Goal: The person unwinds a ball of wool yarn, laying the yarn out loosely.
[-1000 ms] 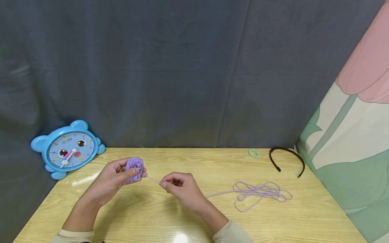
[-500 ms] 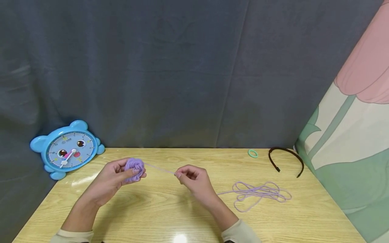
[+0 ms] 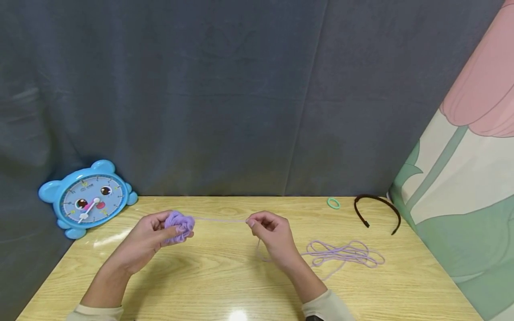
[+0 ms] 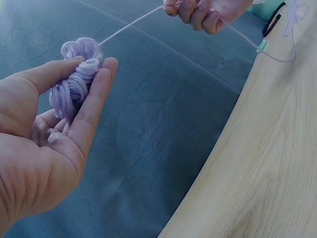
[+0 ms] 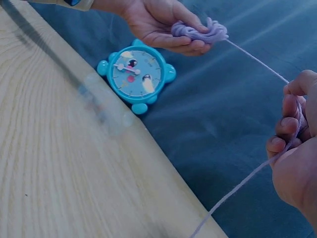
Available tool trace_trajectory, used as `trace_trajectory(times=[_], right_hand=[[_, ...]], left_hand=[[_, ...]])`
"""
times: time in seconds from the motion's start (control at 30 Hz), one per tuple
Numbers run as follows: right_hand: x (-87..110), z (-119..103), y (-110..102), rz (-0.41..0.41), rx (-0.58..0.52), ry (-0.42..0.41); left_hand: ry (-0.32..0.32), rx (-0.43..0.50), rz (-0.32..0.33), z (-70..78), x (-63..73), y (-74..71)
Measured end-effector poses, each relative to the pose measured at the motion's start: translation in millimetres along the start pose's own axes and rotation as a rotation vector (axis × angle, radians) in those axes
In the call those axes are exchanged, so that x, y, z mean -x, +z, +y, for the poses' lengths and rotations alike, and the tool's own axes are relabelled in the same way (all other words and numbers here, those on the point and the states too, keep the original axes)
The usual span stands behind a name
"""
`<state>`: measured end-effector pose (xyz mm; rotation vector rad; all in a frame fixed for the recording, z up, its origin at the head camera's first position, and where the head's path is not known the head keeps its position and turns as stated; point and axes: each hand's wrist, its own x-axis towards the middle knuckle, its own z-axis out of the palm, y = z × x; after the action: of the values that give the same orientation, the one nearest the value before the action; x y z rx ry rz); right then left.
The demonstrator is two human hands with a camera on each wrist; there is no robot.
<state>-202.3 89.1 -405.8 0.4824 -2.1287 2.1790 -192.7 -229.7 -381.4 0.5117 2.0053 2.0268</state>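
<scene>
My left hand (image 3: 146, 240) holds a small bundle of lilac yarn (image 3: 179, 226) above the table, thumb on top and fingers beneath. From the bundle a single strand (image 3: 221, 220) runs taut to my right hand (image 3: 275, 236), which pinches it between thumb and index finger. In the right wrist view the yarn passes across the right palm and leaves below the little finger, hanging in a slack curve (image 5: 237, 186). It leads to loose loops of the same yarn (image 3: 345, 254) lying on the table at the right.
A blue clock (image 3: 91, 199) with a cartoon face stands at the table's back left. Near the back right edge lie a small green ring (image 3: 333, 203) and a dark headband (image 3: 377, 197). A dark curtain (image 3: 225, 98) hangs behind the wooden table (image 3: 213, 276).
My right hand has moved right and slightly up, away from the left, drawing out a longer strand. The bundle in my left hand looks looser, and the left hand stays nearly in place.
</scene>
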Motion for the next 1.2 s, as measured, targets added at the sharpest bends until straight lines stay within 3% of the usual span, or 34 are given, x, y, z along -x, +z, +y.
trace_trajectory(times=[0.23,0.73,1.03,1.2], right_hand=[[-1.0,-6,-2,0.016,-0.046,-0.030],[-0.5,-10,2,0.012,-0.066,-0.045],[-0.4,-12,-5,0.029,-0.045,-0.051],[0.2,-13,-7,0.036,-0.061,-0.050]], left_hand=[[-0.001,-0.004,-0.107,-3.1,1.0,0.0],[0.041,0.168,-0.258,-3.7,-4.0,9.6],[-0.018,0.088,-0.196,-3.9,-4.8,11.6],[-0.015,0.065,-0.183,-5.4,-4.8,12.6]])
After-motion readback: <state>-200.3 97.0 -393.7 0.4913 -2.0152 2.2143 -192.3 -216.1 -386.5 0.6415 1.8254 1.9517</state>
